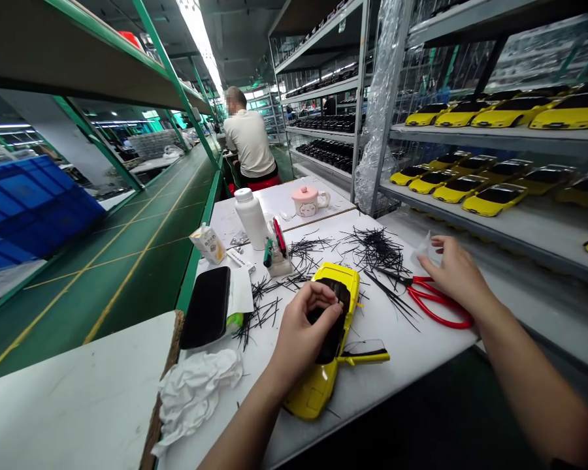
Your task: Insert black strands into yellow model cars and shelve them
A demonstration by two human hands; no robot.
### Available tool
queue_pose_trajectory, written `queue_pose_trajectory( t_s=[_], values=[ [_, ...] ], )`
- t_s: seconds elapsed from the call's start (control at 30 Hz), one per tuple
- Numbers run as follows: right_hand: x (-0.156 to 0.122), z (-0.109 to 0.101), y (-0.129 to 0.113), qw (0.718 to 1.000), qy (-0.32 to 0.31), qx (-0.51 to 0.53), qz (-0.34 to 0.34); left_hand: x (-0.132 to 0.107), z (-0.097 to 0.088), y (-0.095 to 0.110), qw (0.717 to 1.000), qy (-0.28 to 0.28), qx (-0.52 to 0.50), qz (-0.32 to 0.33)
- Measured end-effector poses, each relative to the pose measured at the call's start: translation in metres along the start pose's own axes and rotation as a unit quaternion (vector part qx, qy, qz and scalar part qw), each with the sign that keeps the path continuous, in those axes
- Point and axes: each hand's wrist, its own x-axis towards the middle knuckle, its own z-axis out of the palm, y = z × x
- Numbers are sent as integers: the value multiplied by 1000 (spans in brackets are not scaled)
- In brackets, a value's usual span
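My left hand (304,329) pinches the dark window area of a yellow model car body (323,385), which lies on a white workbench (372,385). Beside the car lies a loose yellow-and-black car part (365,352). My right hand (453,271) is at the bench's right side, with a small clear plastic piece (425,251) between thumb and fingers. Just below that hand lie red-handled scissors (436,300). Many thin black plastic strips (377,251) are scattered across the bench, around the car and scissors.
A black phone (206,307), white bottle (250,219), pink mug (308,201) and crumpled white cloth (196,391) share the benches. Shelves of yellow model cars (500,189) stand right. A seated co-worker (249,140) is ahead. Blue crates (29,209) are left.
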Motion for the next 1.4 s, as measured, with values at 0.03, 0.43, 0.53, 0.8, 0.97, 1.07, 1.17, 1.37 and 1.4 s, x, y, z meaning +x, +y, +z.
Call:
queue_pose_trajectory(
  t_s=[0.03,0.43,0.53,0.8,0.97,1.07,1.17,1.37,1.4],
  values=[
    [-4,-3,-4,1000,4,-4,1,0,0,0,1000,0,-3,-1],
    [-56,-7,-60,954,-241,-134,-117,2,-3,-2,998,3,-54,-23],
    [-53,-9,-61,954,-244,-132,-113,2,-3,-1,998,0,-64,-28],
    [-54,-10,-58,959,-235,-102,-120,1,-3,1,997,-5,-65,-34],
    [-55,-8,-57,959,-232,-107,-121,1,-3,1,997,-5,-65,-33],
    [-55,-9,-58,959,-232,-107,-122,0,-3,1,997,-5,-64,-37],
    [-54,-10,-59,956,-243,-111,-121,0,-2,1,997,-5,-63,-39],
    [-53,-11,-57,950,-254,-128,-132,1,-2,2,997,-7,-61,-40],
    [-51,-11,-57,948,-255,-126,-139,2,-2,3,997,-7,-60,-41]
  ],
)
